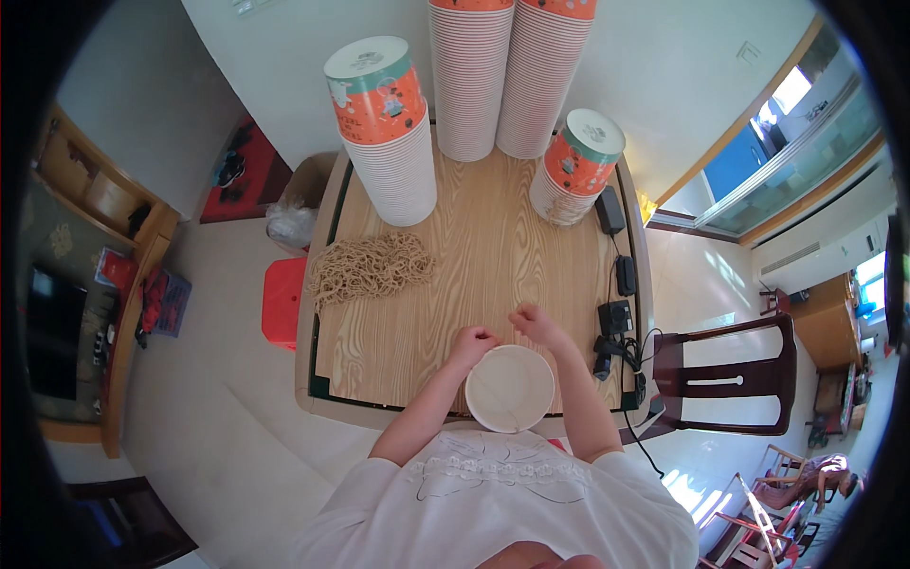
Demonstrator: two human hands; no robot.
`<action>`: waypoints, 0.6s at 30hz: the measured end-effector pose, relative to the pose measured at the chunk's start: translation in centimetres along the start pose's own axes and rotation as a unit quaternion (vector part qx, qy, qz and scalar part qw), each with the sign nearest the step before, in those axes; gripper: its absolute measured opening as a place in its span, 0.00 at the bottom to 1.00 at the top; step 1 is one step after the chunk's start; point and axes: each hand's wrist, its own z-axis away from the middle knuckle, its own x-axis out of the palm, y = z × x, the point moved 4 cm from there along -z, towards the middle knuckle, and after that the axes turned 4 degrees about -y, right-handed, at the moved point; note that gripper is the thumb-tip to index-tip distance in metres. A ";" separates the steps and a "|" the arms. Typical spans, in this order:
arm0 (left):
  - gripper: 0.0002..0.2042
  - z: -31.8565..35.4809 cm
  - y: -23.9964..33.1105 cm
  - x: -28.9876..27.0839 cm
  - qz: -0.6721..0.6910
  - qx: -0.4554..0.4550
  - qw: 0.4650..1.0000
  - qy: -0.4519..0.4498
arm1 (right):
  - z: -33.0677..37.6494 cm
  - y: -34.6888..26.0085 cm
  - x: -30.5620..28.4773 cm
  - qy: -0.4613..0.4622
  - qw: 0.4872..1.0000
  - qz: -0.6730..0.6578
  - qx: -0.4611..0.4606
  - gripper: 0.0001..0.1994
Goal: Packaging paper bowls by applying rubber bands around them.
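Observation:
A white paper bowl [509, 388] sits at the near edge of the wooden table [474, 256], its open mouth facing up at me. My left hand [472, 343] has its fingers curled and touches the bowl's far-left rim. My right hand [536, 324] hovers just beyond the far-right rim with fingers pinched together; whether it holds anything I cannot tell. A heap of tan string [370, 266] lies on the table's left side, well away from both hands.
Tall stacks of paper bowls stand at the back: an orange-topped stack [384, 133] at left, two high stacks [512, 76] in the middle, a short stack [576, 166] at right. Black chargers and cables [614, 318] line the right edge. A dark chair [730, 375] and a red stool [284, 302] flank the table.

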 end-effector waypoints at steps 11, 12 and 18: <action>0.07 -0.4 -0.5 0.1 0.016 0.011 1.000 -0.004 | 0.8 -1.4 1.0 0.010 1.000 -0.004 -0.012 0.10; 0.07 -0.5 -0.9 0.0 0.035 0.014 0.999 -0.009 | 1.1 -1.9 1.0 0.014 0.999 0.027 -0.009 0.11; 0.11 0.8 1.6 -1.1 0.046 0.087 0.993 -0.068 | 2.8 -2.6 0.8 0.046 0.997 0.067 0.016 0.11</action>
